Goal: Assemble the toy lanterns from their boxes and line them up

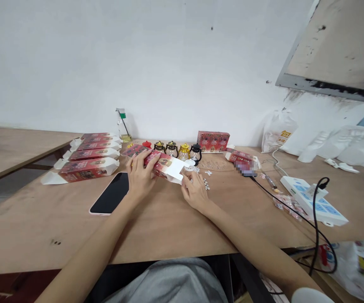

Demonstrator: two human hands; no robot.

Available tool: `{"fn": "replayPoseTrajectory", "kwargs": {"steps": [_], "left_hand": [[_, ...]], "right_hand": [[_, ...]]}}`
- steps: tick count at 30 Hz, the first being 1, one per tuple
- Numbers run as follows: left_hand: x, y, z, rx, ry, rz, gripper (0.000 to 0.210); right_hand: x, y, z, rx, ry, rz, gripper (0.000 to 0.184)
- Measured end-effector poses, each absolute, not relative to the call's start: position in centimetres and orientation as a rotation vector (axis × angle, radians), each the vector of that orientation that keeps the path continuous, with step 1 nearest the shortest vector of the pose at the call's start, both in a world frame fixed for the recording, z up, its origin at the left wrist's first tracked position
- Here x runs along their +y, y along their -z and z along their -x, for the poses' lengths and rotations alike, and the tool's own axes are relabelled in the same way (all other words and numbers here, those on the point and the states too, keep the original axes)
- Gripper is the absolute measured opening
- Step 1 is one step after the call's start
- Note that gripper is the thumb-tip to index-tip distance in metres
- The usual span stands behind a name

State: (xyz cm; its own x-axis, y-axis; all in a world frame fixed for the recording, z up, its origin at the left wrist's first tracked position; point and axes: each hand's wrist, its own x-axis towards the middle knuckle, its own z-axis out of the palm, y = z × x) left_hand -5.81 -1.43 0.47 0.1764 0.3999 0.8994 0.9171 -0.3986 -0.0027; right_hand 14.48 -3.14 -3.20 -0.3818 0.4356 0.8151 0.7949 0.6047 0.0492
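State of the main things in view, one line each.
Held box: open at one end
Left hand: gripping held box
Right hand: at held box's open end
Left boxes: lying, open
Phone: face up, dark
Lanterns: upright
Power strip: adapter plugged in
Bag: upright

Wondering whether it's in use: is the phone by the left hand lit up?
No, the phone beside the left hand has a plain dark screen.

one head-worn camera looks forward and down across the table [156, 227]
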Motion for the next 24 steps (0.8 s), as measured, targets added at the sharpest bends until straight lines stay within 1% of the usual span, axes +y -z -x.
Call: {"fn": "replayPoseTrajectory", "kwargs": {"steps": [5, 9, 15, 19, 24], "left_hand": [[-1.3, -0.4, 5.9, -1.185, 1.155, 1.878, 0.042], [-1.3, -0.2, 5.9, -1.129, 1.146, 1.932, 0.045], [-1.3, -0.2, 6.0, -1.235, 1.145, 1.909, 0.044], [-1.3, -0.1, 6.0, -1.250, 1.126, 1.911, 0.046], [-1.2, -0.2, 6.2, -1.213, 1.069, 1.899, 0.041]], "right_hand": [[-3.3, 3.2, -14.4, -2.041, 0.512, 0.983, 0.041], [-3.5, 3.0, -14.3, -2.031, 0.452, 0.944, 0.034], [-3.7, 2.7, -14.4, -2.052, 0.388, 0.797, 0.027], [-3.9, 2.9, -14.3, -2.044, 0.349, 0.751, 0.028], [-4.5, 2.5, -14.3, -2.030, 0.328, 0.704, 0.028]]}}
